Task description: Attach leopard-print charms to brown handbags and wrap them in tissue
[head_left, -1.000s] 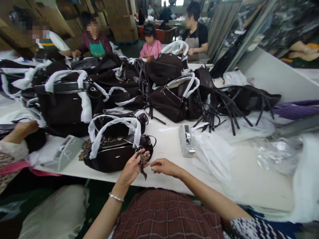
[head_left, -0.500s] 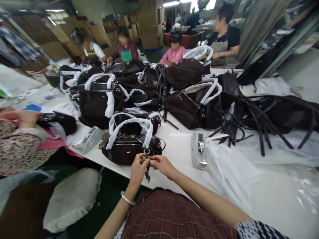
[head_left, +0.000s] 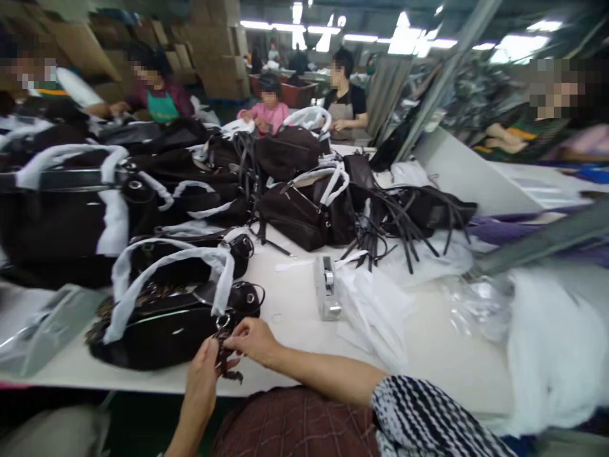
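The dark brown, patterned charm with a dangling tail (head_left: 222, 357) hangs between the two hands, just below a round silver metal ring (head_left: 222, 321) at the foot of a strap wrapped in white tissue (head_left: 221, 285), at the near right end of a black, rounded fabric handbag (head_left: 147, 339). Handling so small a piece well would seem to call for the left hand (head_left: 202, 374) to be the steady support, bearing the charm's weight without tugging on the ring, while the right hand (head_left: 257, 343) makes the fine adjustments with its fingertips alone. Keeping the dangling tail clear of the working fingertips, and the charm turned so that its upper part can be seen, should help too. The left hand comes up from below, its thumb on the near side and its fingers passing behind the charm, their tips showing beyond it; the hand is nearly closed and cradles the piece. The right hand reaches in from the other side, its forearm slanting gently over the edge of the white table (head_left: 428, 355), the wrist slightly bent, thumb and forefinger pinched together on the charm's upper part. Whether they also grip something thin cannot be told. A thin pale loop (head_left: 276, 317) lies just beyond the right hand.
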The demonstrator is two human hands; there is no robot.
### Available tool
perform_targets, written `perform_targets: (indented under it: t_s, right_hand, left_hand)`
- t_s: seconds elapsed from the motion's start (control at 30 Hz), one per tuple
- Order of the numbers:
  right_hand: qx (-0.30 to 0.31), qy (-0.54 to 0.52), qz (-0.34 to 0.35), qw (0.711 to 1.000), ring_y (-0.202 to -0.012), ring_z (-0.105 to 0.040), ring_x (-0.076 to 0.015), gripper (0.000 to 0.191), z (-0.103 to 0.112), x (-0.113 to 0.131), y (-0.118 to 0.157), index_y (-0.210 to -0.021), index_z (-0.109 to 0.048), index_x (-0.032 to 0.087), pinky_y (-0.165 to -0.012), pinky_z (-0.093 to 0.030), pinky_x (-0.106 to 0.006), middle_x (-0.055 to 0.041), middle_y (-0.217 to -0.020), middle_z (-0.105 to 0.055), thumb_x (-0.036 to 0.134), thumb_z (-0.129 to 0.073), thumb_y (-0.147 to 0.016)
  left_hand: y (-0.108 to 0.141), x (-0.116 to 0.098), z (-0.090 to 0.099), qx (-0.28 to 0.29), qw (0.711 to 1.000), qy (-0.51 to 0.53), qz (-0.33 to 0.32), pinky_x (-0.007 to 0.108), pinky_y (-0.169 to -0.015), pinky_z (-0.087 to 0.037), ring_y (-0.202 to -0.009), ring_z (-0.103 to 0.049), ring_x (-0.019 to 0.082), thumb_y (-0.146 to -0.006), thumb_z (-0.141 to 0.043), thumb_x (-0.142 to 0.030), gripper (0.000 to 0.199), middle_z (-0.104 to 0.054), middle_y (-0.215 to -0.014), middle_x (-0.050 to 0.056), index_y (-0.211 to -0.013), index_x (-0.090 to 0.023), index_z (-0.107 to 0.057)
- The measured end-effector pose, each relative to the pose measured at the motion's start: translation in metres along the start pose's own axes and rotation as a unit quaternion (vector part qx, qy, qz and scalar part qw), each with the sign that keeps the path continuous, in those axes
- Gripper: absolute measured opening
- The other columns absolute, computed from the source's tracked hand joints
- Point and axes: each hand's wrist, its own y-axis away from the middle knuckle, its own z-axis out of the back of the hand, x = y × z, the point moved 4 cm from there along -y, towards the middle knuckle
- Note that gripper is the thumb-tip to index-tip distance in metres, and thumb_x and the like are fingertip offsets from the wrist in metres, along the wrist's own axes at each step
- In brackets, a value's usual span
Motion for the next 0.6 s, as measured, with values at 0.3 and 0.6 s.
perform_targets:
  t_s: [0.3, 0.6]
  right_hand:
    - [-0.022, 0.009, 0.131, 0.991, -0.058, -0.059, -0.0107, 0.015, 0.078, 0.031, 0.028, -0.086, -0.070, 0.020, -0.055, -0.045, -0.021, 0.0041, -0.065, -0.063, 0.029, -0.070, -0.073]
    - [-0.578, 0.264, -0.077, 0.768, -0.106, -0.062, -0.0214, 0.036, 0.421, -0.016, 0.128, -0.113, -0.062, 0.013, -0.094, -0.046, -0.031, -0.0133, -0.114, -0.068, 0.034, -0.047, -0.088]
  left_hand:
    - [-0.011, 0.004, -0.003, 0.013, 0.998, -0.010, 0.053, 0.020, -0.049, -0.052, -0.077, -0.070, 0.020, -0.059, -0.082, -0.052, 0.058, -0.073, -0.103, 0.006, -0.104, -0.020, -0.065]
    - [-0.017, 0.004, -0.003, 0.005, 0.997, -0.023, 0.076, 0.022, -0.047, -0.053, -0.074, -0.070, 0.020, -0.052, -0.084, -0.050, 0.056, -0.074, -0.099, 0.004, -0.096, -0.020, -0.066]
